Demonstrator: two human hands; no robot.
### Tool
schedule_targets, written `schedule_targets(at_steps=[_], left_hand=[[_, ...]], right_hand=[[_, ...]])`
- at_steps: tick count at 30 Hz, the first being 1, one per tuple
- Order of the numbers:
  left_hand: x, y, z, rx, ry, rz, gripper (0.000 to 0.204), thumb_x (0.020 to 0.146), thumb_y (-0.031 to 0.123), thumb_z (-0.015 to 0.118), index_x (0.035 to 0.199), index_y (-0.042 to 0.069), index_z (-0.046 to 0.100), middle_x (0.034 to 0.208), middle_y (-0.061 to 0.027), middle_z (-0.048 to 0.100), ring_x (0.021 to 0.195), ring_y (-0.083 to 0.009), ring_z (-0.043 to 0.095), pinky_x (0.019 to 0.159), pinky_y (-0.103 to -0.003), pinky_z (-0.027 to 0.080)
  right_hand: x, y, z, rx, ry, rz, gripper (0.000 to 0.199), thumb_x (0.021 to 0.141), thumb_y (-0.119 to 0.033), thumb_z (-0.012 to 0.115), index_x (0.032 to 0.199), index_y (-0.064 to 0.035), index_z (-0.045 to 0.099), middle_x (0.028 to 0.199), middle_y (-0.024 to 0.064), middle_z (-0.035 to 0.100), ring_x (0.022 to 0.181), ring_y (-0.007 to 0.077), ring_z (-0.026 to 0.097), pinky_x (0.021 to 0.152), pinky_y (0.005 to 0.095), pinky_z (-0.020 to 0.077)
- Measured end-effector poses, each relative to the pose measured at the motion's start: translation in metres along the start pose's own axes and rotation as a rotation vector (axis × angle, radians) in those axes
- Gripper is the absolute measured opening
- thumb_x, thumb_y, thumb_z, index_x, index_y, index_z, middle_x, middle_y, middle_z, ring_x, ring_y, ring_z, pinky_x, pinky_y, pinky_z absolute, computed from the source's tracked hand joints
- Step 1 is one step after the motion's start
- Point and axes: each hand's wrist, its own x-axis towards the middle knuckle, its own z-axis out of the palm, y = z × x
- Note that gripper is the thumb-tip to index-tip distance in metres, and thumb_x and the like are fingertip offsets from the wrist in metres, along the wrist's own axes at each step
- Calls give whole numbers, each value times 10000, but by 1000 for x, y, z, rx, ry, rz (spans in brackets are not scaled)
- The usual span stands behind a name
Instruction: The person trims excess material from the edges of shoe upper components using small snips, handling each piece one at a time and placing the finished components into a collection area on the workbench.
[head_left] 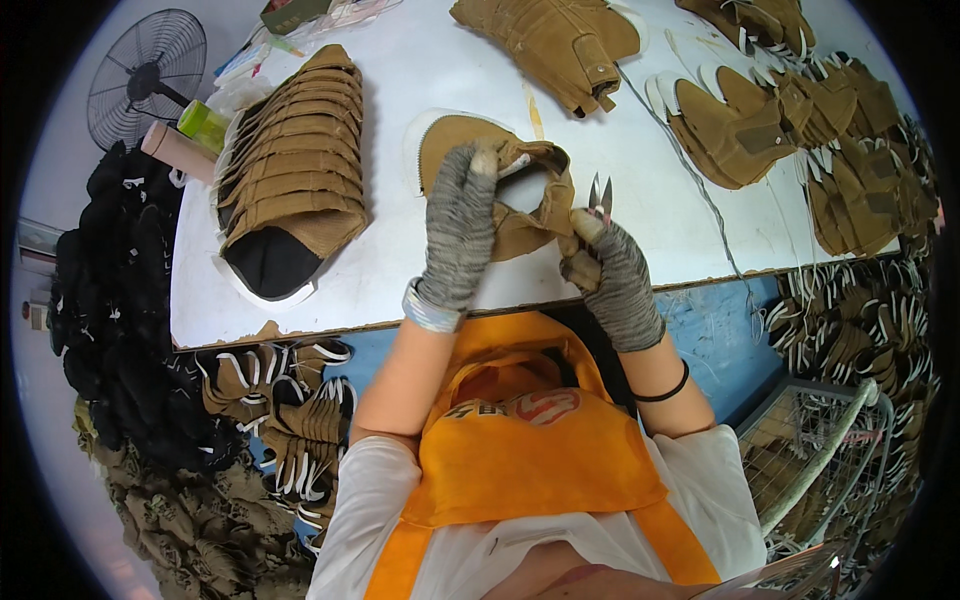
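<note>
A tan suede shoe upper [500,190] with a white sole edge lies on the white table [400,280] in front of me. My left hand [458,225], in a grey knit glove, grips the upper's collar from above. My right hand [612,275], also gloved, pinches the upper's right edge and holds small metal thread snips [600,195] with the blades pointing up, just beside the material.
A nested stack of tan uppers [295,170] lies left on the table. More tan boots [560,40] and uppers [760,125] sit at the back and right. Piles of uppers [290,410] fill the floor left; a wire basket [820,450] stands right. A fan [145,75] is far left.
</note>
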Motion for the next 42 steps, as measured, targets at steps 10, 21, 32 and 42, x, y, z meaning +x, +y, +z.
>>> schedule_targets(at_steps=[10,21,32,42], left_hand=[[17,34,-26,1113,-272,690,441,751,425,742,998,62,698,1211,-127,549,1087,-299,523,998,-410,369],[64,43,-68,162,-62,151,307,899,220,647,1068,-37,647,1179,-62,523,1076,-163,515,955,-285,405],[50,43,-59,216,-99,134,302,906,225,633,1094,-11,655,1189,-71,535,1055,-174,525,946,-288,411],[62,56,-54,89,-203,82,484,976,393,504,1278,17,549,1208,-115,583,1106,-188,550,983,-317,417]], right_hand=[[25,-27,14,-33,-102,-123,257,921,-230,613,1045,-5,603,790,0,601,456,6,346,395,158,286],[14,-35,-17,-128,70,-267,348,964,-299,558,1075,29,592,672,-44,464,460,19,293,421,182,247],[39,-1,18,166,14,0,141,969,-231,565,909,-110,524,655,-65,488,416,18,275,398,174,247],[61,-2,0,584,-13,213,197,1005,-273,464,922,-108,533,639,5,538,420,91,425,394,213,400]])
